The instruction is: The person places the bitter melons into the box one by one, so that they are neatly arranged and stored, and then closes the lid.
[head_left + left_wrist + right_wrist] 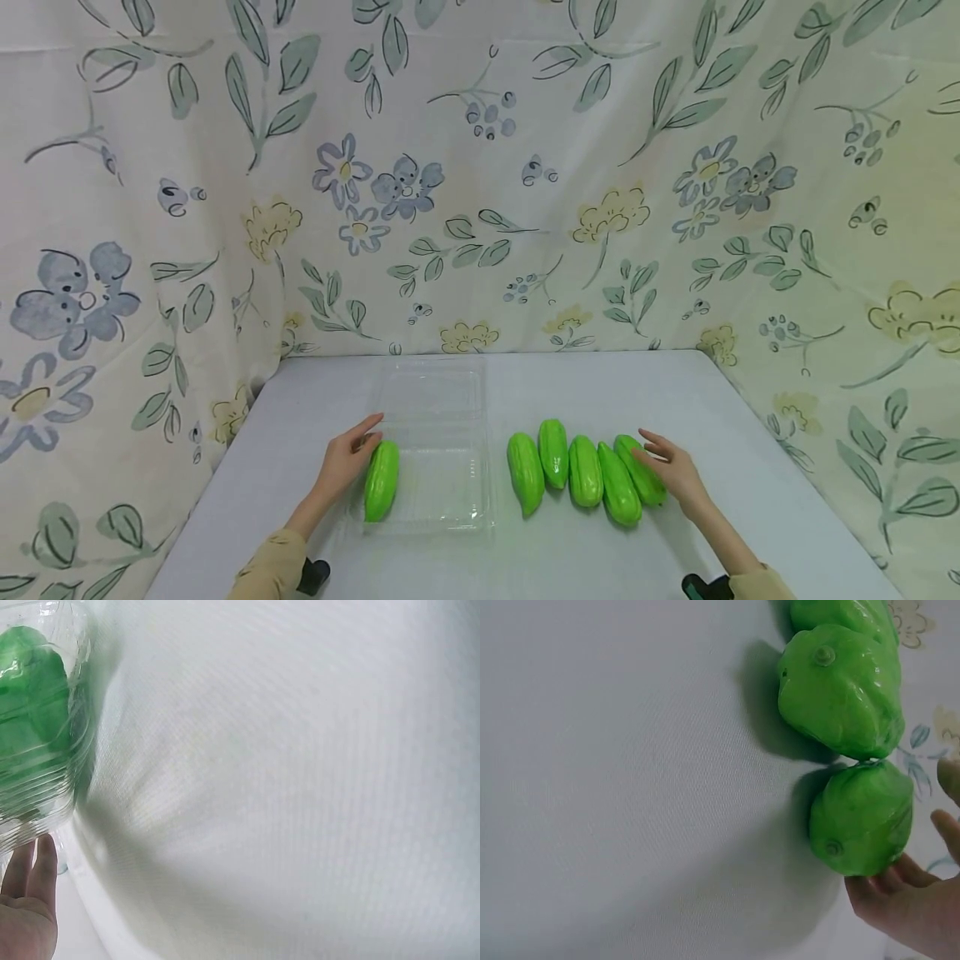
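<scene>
A clear plastic clamshell box (442, 490) lies with its lid folded back. Along its left side sits one glossy green, gourd-like vegetable (382, 482). My left hand (347, 458) is at the box's left edge; in the left wrist view its extended fingers (43, 874) touch the ribbed outer wall. At the right end of a row of similar vegetables, my right hand (677, 477) is against the outermost green vegetable (636, 468). The right wrist view shows fingertips touching that vegetable's side, while the thumb stands apart from it.
Several more green vegetables (585, 472) lie close together right of the box, on the white-covered table (600, 558). The box's open lid (431, 392) extends toward the table's back edge. A floral curtain (480, 183) hangs behind and along both sides.
</scene>
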